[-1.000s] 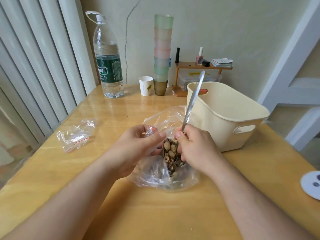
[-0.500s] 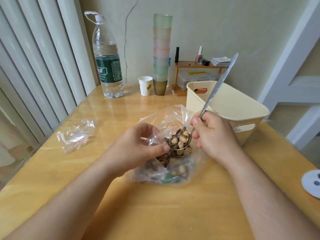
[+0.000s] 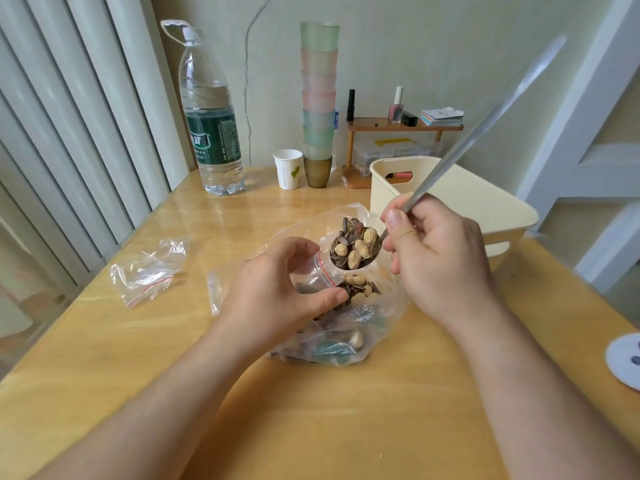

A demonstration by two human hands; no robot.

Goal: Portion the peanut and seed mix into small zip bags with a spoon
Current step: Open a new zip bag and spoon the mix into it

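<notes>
The right hand has its fingers clamped on a heaped spoon, at one o'clock from the small zip bag whose mouth the left hand pinches open. A tilt too early would likely scatter nuts over the surface.

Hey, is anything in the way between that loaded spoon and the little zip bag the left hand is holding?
Nothing visible. The spoon sits heaped right beside the small zip bag, which the left hand pinches above the big bag of mix.
</notes>
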